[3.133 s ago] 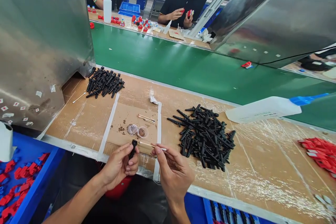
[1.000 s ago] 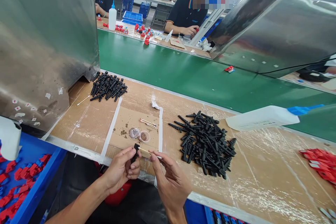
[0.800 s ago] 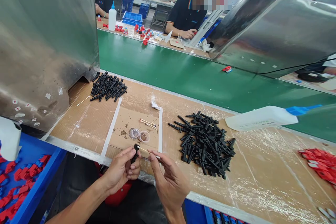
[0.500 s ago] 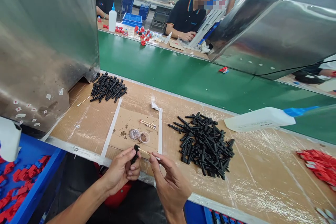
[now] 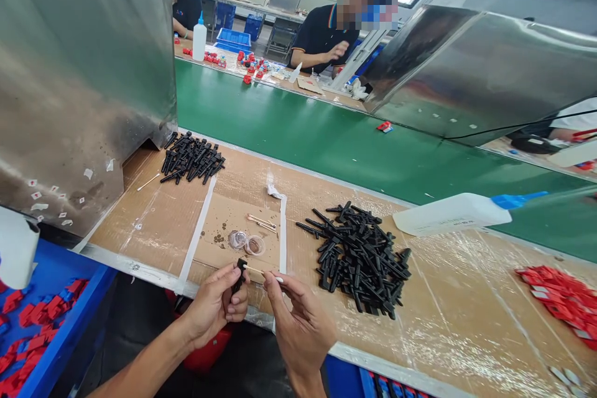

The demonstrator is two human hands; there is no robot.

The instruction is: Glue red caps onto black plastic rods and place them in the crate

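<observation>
My left hand (image 5: 215,303) grips a small black plastic part (image 5: 240,275) upright over the table's front edge. Between thumb and fingertips, my right hand (image 5: 302,317) holds a cotton swab (image 5: 255,270), its far tip touching the top of the black part. Just beyond the hands, two small round cups (image 5: 254,245) stand on a cardboard sheet (image 5: 224,205) with dark spots, and several swabs (image 5: 262,222) lie behind them. A large pile of black parts (image 5: 357,258) is to the right; a smaller pile (image 5: 192,158) lies at the back left, beside a single swab (image 5: 148,182).
A white bottle with a blue tip (image 5: 452,214) lies at the right, near red parts (image 5: 557,298). Beyond runs a green belt (image 5: 298,127) carrying a red piece (image 5: 385,127). Metal panels (image 5: 84,74) flank both sides. A blue bin (image 5: 77,329) holds red parts. Co-workers sit opposite.
The red piece on the green belt has shifted left. A co-worker opposite has raised a hand. My hands have barely moved, still holding the black part and the swab.
</observation>
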